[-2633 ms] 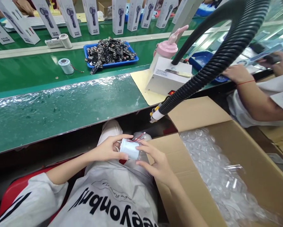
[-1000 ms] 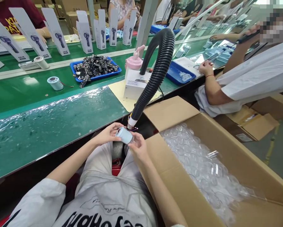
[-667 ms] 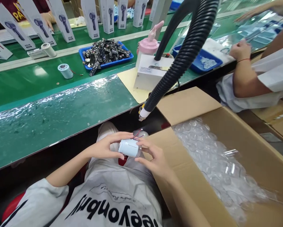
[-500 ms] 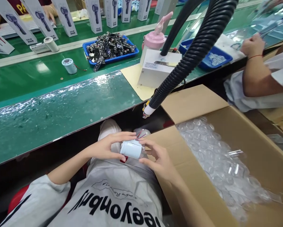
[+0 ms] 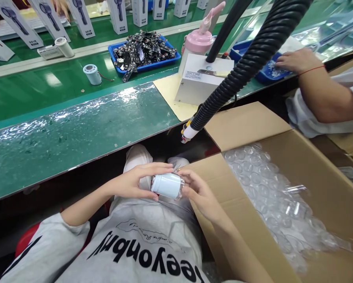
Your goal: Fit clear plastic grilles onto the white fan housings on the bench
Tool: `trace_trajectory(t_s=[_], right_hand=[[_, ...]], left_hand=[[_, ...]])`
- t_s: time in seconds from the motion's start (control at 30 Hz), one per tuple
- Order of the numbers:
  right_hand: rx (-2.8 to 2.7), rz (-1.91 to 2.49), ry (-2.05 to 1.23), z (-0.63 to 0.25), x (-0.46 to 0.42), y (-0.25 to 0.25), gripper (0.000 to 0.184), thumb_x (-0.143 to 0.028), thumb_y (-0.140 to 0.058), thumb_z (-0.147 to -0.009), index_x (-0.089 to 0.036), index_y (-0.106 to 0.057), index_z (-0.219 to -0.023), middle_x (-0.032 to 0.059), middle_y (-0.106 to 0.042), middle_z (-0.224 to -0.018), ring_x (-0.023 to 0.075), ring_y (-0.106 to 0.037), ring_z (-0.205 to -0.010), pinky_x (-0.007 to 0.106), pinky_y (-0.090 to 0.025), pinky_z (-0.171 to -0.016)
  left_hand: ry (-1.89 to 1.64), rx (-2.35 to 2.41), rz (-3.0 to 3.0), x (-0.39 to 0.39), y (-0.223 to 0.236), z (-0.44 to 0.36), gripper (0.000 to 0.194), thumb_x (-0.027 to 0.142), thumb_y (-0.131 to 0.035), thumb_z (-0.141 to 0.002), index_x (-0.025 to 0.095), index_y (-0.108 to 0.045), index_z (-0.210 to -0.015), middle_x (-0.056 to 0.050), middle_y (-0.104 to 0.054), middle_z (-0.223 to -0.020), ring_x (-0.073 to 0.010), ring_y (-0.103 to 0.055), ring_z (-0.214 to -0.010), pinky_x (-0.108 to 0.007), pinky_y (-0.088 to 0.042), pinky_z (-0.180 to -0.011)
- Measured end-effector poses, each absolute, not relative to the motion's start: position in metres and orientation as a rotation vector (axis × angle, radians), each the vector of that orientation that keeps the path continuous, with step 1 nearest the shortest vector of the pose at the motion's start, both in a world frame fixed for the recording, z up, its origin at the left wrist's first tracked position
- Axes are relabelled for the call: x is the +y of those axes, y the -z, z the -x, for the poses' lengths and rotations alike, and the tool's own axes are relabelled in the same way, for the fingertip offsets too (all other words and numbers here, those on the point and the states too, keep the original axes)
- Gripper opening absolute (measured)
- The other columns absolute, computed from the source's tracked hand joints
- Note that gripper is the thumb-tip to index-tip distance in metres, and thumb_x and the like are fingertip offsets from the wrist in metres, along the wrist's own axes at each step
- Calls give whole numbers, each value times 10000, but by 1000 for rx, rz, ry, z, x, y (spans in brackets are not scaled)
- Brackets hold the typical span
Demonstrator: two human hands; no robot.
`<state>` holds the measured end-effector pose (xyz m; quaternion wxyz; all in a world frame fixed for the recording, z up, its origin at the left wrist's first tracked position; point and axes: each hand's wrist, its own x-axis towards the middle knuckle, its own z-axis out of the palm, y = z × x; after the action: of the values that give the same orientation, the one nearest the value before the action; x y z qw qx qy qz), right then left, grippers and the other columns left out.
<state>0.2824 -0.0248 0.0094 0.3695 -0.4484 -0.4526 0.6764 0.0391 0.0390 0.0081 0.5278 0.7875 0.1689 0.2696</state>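
Over my lap, a light blue cylinder (image 5: 167, 185), probably a small motor housing, lies nearly level between my hands. My left hand (image 5: 139, 182) grips its left part, thumb below and fingers above. At its right end my right hand (image 5: 198, 190) pinches a clear plastic cover (image 5: 182, 186), which sits against the cylinder end. Fingers hide part of that join. A similar light blue cylinder (image 5: 92, 74) with thin red wires stands on the green bench (image 5: 76, 122).
A blue tray (image 5: 147, 67) holds circuit boards. A black corrugated hose (image 5: 241, 74) hangs ahead from a white box (image 5: 202, 82). At right, an open carton (image 5: 238, 212) contains clear plastic covers (image 5: 270, 196). A co-worker's hand (image 5: 300, 61) is at another blue tray (image 5: 264, 74). Printed boxes (image 5: 117, 15) stand behind.
The clear cover now sits around the cylinder's right end, and the red wires there no longer show. The co-worker's hand has moved left to the tray. My view has shifted slightly.
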Motion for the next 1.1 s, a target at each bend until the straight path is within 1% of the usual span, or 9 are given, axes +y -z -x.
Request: trace_trajectory(t_s=[0.2,0.37,0.57,0.7,0.87,0.93,1.0,1.03,1.1], right_hand=[[-1015,1196,-1824,-278,-24,-4,576,-708,-739,-747,-222,-554,-995,-11,-628,-783,150,-659,-603,261,-583,-506],[-977,1189,-1926,-275,-25,1,594,-771,-656,-771,-216,-514,-927,-4,-671,-647,177,-673,-511,254,-535,-435],[-866,1148,-2067,-267,-23,0,640,-834,-603,-741,-225,-468,-886,-14,-643,-544,161,-616,-399,209,-447,-341],[-775,1128,-2204,-265,-22,0,713,-873,-565,-726,-185,-541,-912,31,-666,-557,142,-589,-371,182,-383,-302],[-715,1114,-2349,-265,-24,3,800,-929,-503,-708,-144,-614,-811,37,-618,-528,100,-525,-342,157,-312,-268],[-822,1123,-2269,-266,-27,6,834,-948,-430,-734,-140,-626,-800,38,-606,-532,113,-533,-355,173,-334,-275],[-1022,1127,-2054,-268,-32,7,823,-922,-408,-780,-143,-650,-888,38,-626,-589,137,-581,-416,205,-429,-334],[-1127,1120,-1902,-270,-34,8,792,-892,-433,-803,-155,-657,-987,51,-668,-682,156,-629,-489,230,-498,-396],[-1338,1080,-1577,-274,-36,8,725,-806,-539,-831,-221,-596,-1256,107,-720,-1059,219,-727,-779,313,-624,-626]], left_hand=[[-648,377,-1870,38,-7,-38,811,281,-816,-800,365,-442,-1514,-104,-490,-1558,-308,-487,-1423,-492,-389,-1186],[-647,365,-1846,36,-6,-38,813,280,-822,-791,366,-449,-1509,-98,-488,-1560,-313,-481,-1427,-502,-375,-1193],[-668,339,-1847,34,-6,-39,814,288,-816,-802,367,-436,-1517,-108,-491,-1556,-310,-479,-1431,-494,-384,-1188],[-686,343,-1865,32,-5,-38,797,297,-807,-812,370,-438,-1515,-115,-483,-1560,-311,-492,-1418,-491,-401,-1173],[-695,428,-1872,26,-7,-40,672,265,-787,-825,324,-532,-1443,-124,-564,-1463,-297,-561,-1330,-457,-469,-1107],[-672,497,-1800,22,-9,-42,642,274,-783,-825,297,-545,-1421,-124,-596,-1402,-290,-578,-1295,-427,-513,-1053],[-637,573,-1677,18,-12,-42,635,300,-780,-824,272,-541,-1412,-121,-606,-1358,-280,-602,-1246,-389,-555,-985],[-620,603,-1612,17,-13,-42,635,314,-779,-824,261,-538,-1408,-120,-604,-1347,-273,-613,-1220,-375,-568,-960],[-597,632,-1510,15,-15,-42,638,340,-779,-821,239,-534,-1401,-123,-595,-1341,-261,-627,-1179,-362,-577,-938]])
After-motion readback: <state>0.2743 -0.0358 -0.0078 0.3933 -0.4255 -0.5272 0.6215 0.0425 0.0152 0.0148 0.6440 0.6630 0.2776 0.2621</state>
